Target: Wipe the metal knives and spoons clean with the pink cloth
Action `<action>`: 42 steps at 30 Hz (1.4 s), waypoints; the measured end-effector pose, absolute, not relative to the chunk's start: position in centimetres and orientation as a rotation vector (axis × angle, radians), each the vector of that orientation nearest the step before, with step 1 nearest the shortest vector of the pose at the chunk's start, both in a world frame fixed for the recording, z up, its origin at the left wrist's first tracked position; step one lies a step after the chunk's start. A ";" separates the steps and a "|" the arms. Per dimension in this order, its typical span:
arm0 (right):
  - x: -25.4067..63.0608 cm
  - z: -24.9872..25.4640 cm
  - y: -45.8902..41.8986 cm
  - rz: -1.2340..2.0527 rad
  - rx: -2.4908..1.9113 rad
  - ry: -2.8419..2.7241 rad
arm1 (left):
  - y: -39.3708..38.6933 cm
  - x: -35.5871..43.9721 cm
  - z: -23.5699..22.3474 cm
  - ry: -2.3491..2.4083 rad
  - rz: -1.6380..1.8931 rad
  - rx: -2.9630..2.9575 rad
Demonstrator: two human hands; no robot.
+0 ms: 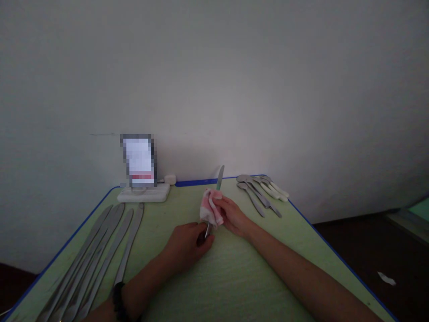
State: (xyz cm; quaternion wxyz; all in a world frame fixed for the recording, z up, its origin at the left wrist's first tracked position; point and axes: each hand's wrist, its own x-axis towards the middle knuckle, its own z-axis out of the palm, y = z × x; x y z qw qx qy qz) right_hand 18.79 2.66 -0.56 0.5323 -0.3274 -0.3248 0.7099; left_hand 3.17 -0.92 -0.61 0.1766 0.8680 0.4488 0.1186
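A table knife [220, 178] points up and away from me over the middle of the table. My left hand [189, 243] grips its handle, with the fingers closed round the lower end. Around the knife's middle is a crumpled pink and white cloth [210, 206], pinched by my right hand [233, 217]. The blade's rounded tip sticks out above the cloth, and a short length of metal shows below it. The part of the knife inside the cloth is hidden.
Several knives [112, 250] lie side by side at the left. Several spoons [253, 197], some white-handled, lie at the back right of the green table [231, 286]. A lit phone [140, 158] stands on a white base [144, 193] near the wall.
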 end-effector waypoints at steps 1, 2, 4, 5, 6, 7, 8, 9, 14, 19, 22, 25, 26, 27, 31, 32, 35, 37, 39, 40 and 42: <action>18.8 -0.6 2.7 1.691 -0.779 -0.780 | -0.9 3.2 -0.6 1.275 0.338 2.456; 18.8 -0.6 2.7 1.687 -0.778 -0.785 | -0.9 3.1 -0.7 1.275 0.342 2.458; 18.8 -0.6 2.7 1.688 -0.777 -0.795 | -0.9 3.1 -0.7 1.268 0.355 2.467; 18.8 -0.5 2.7 1.691 -0.778 -0.797 | -0.9 3.1 -0.7 1.261 0.358 2.476; 18.8 -0.5 2.6 1.692 -0.782 -0.797 | -0.9 3.1 -0.8 1.254 0.361 2.486; 18.8 -0.5 2.6 1.692 -0.787 -0.797 | -0.9 3.1 -0.7 1.252 0.362 2.497; 18.8 -0.5 2.6 1.695 -0.791 -0.797 | -0.9 3.1 -0.7 1.253 0.357 2.510; 18.8 -0.5 2.6 1.699 -0.794 -0.798 | -1.0 3.1 -0.7 1.258 0.348 2.528; 19.0 -0.8 2.8 1.695 -0.804 -0.782 | -1.5 3.5 -0.2 1.226 0.236 2.715; 19.2 -1.4 3.1 1.711 -0.845 -0.740 | -1.9 3.7 0.0 1.193 0.182 2.802; 19.3 -1.7 3.2 1.718 -0.829 -0.740 | -1.9 3.6 0.0 1.189 0.169 2.792; 19.3 -1.8 3.3 1.723 -0.819 -0.757 | -1.8 3.5 0.0 1.184 0.187 2.775; 19.3 -1.7 3.3 1.723 -0.818 -0.761 | -1.7 3.5 0.0 1.175 0.200 2.770; 19.3 -1.7 3.3 1.722 -0.820 -0.761 | -1.6 3.4 -0.1 1.158 0.214 2.767; 19.2 -1.5 3.2 1.727 -0.832 -0.759 | -1.6 3.2 -0.2 1.051 0.253 2.774; 19.2 -1.4 3.2 1.738 -0.826 -0.761 | -1.6 3.2 -0.2 1.030 0.261 2.773; 19.2 -1.4 3.1 1.752 -0.798 -0.757 | -1.7 3.2 -0.1 1.031 0.289 2.749; 19.2 -1.3 3.2 1.746 -0.795 -0.736 | -1.8 3.2 0.0 1.070 0.295 2.733; 19.3 -1.2 3.2 1.752 -0.798 -0.709 | -1.9 3.3 0.0 1.098 0.292 2.723; 19.3 -1.1 3.2 1.762 -0.794 -0.698 | -1.9 3.3 0.0 1.110 0.298 2.715; 19.3 -1.0 3.1 1.790 -0.776 -0.685 | -1.9 3.3 0.1 1.141 0.315 2.689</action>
